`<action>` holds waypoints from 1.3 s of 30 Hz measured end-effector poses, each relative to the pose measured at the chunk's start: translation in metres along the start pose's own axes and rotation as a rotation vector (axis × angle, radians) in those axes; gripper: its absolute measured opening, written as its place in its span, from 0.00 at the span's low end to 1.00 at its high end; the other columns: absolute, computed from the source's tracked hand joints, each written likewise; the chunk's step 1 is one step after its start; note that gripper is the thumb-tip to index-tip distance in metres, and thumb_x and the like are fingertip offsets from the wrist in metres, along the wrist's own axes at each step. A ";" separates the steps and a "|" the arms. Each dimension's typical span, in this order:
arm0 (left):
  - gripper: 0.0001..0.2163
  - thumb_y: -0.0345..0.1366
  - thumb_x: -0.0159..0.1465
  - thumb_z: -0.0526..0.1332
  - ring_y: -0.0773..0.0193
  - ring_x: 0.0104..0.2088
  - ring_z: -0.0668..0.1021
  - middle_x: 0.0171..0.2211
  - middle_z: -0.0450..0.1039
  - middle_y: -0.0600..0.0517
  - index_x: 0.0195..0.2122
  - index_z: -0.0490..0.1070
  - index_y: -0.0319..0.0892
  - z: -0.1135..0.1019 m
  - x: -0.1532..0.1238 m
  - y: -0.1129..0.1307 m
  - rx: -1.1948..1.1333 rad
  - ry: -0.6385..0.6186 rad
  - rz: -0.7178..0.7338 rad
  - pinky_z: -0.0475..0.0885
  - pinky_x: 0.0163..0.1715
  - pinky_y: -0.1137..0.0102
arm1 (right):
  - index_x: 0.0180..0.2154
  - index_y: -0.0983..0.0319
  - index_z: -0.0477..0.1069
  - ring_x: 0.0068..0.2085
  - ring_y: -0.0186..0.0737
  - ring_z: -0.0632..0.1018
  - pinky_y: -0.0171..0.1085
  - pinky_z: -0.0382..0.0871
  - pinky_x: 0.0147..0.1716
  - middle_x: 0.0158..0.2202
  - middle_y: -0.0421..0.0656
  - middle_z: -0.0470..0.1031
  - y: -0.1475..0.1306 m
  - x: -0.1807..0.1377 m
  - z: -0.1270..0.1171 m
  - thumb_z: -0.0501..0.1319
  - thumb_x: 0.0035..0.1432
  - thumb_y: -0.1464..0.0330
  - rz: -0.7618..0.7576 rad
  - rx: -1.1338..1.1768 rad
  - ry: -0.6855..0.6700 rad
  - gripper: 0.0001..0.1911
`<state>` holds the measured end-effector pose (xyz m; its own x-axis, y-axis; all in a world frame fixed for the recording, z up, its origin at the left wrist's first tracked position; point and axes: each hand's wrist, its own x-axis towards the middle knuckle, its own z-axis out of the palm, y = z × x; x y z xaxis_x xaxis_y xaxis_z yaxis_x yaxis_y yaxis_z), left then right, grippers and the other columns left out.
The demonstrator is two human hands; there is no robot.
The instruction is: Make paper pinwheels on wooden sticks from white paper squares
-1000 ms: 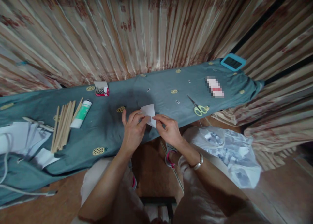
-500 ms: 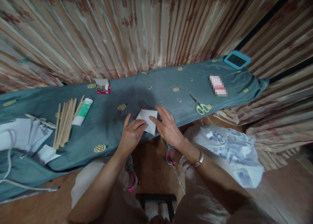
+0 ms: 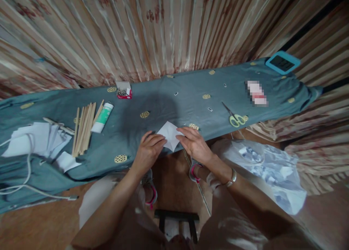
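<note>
Apparently folding is under way, left hand (image 3: 149, 148) and right hand (image 3: 195, 144) pinching opposite sides of the creased white paper (image 3: 171, 133) at the near edge of the worktop (image 3: 188, 93); next likely calls for aligning edges.

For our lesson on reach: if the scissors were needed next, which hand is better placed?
Probably the right hand: the scissors lie on its side, while the left hand is farther away. Both touch the white paper, so neither is free.
</note>
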<state>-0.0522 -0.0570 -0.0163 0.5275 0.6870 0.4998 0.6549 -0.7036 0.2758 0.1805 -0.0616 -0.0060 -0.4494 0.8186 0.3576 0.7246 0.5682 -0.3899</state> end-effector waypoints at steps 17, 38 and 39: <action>0.11 0.36 0.70 0.55 0.60 0.36 0.79 0.34 0.79 0.47 0.41 0.77 0.39 -0.004 0.008 0.001 -0.187 0.021 -0.125 0.75 0.37 0.67 | 0.39 0.60 0.77 0.42 0.43 0.78 0.43 0.72 0.46 0.38 0.45 0.81 -0.008 0.008 -0.004 0.59 0.65 0.64 0.180 0.343 0.035 0.09; 0.13 0.41 0.68 0.58 0.59 0.38 0.82 0.42 0.81 0.45 0.47 0.76 0.40 0.005 0.009 -0.003 -0.270 -0.005 -0.451 0.76 0.43 0.66 | 0.28 0.59 0.73 0.30 0.38 0.73 0.36 0.65 0.36 0.27 0.39 0.74 -0.012 0.016 0.001 0.61 0.62 0.65 0.468 0.337 0.045 0.09; 0.14 0.41 0.68 0.58 0.58 0.39 0.82 0.43 0.81 0.45 0.47 0.75 0.39 0.005 0.010 -0.003 -0.286 -0.005 -0.462 0.76 0.43 0.66 | 0.28 0.59 0.73 0.31 0.38 0.74 0.37 0.66 0.37 0.27 0.39 0.74 -0.012 0.016 0.002 0.62 0.61 0.65 0.462 0.331 0.054 0.09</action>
<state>-0.0461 -0.0477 -0.0162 0.2227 0.9366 0.2704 0.6460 -0.3496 0.6786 0.1636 -0.0551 0.0028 -0.0916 0.9877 0.1264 0.6333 0.1558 -0.7581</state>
